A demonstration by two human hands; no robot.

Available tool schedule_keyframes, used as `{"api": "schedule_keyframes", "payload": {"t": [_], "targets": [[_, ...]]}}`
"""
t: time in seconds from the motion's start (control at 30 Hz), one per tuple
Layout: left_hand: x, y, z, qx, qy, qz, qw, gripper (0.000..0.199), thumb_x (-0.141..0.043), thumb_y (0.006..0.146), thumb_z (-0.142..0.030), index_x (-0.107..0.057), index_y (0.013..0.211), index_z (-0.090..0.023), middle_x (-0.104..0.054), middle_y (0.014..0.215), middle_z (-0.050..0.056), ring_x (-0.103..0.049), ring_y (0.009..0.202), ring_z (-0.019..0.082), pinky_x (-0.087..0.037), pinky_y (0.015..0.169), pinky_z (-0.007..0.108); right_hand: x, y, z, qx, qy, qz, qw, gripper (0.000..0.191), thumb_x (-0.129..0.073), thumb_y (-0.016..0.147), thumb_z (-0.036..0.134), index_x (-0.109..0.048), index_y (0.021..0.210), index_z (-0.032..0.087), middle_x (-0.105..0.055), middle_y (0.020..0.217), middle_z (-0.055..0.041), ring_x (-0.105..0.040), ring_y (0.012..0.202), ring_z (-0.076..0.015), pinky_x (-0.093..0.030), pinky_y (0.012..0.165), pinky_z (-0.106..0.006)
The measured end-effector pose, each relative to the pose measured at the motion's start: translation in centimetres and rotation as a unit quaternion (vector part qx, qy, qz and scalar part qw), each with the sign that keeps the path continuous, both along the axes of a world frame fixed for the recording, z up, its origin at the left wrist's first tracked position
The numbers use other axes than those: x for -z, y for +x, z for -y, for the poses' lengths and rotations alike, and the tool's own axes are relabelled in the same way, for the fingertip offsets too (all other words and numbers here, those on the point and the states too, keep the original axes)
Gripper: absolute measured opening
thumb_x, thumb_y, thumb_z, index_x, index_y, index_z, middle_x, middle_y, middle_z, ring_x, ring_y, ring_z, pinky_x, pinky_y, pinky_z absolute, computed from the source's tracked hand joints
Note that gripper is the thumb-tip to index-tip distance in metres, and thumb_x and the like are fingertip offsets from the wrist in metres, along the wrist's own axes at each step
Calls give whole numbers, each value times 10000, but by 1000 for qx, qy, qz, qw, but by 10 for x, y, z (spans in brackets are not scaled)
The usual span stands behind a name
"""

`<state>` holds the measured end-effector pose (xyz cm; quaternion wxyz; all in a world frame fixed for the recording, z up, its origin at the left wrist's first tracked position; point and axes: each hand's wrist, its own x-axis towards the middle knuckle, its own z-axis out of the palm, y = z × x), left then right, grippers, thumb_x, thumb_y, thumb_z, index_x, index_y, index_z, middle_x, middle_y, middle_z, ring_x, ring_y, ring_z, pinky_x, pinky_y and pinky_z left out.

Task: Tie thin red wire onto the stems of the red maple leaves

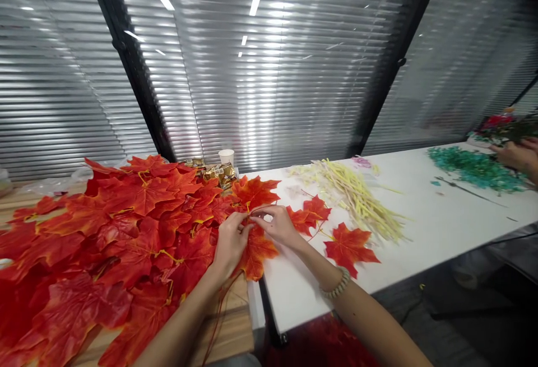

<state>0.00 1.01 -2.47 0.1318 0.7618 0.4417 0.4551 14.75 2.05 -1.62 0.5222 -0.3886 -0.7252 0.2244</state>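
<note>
Nearest, the left hand and right hand meet over the seam where the wooden table butts against the white table. Both sets of fingers are pinched shut on the thin stem of one red leaf, which lies across that seam beneath the hands; a bead bracelet circles the right wrist. Left of the hands, the leaf pile covers most of the wooden table and overhangs its near edge. As I judge it, a tug on the stem could drag neighbouring leaves off that edge, since stems in the heap look tangled, and the wire stem might bend or pull free of its leaf. Loose leaves lie right of the hands, pale stems beyond them. Farther back, near the far edge, a paper cup stands upright, contents hidden, beside gold wrappers. At the far right end, another person's hand works by green bits.
</note>
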Motion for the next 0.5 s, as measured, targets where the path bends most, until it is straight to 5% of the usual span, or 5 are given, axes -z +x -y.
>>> {"api": "schedule_keyframes", "payload": {"t": [0.3, 0.5], "targets": [[0, 2, 2, 12, -9, 21, 1000, 182, -550, 759, -152, -639, 918, -159, -645, 832, 54, -596, 716, 157, -488, 675, 286, 0, 0, 0, -8, -45, -38, 998, 106, -618, 712, 170, -681, 792, 142, -688, 795, -65, -638, 704, -156, -524, 685, -266], [-4, 1, -1, 57, -163, 181, 968, 224, -558, 773, -292, -652, 899, -133, -677, 855, 78, -640, 716, 174, -522, 650, 293, 2, 2, -4, -13, -90, -109, 990, 141, -665, 681, 221, -665, 793, 135, -678, 771, -65, -635, 696, -150, -523, 676, -255]]}}
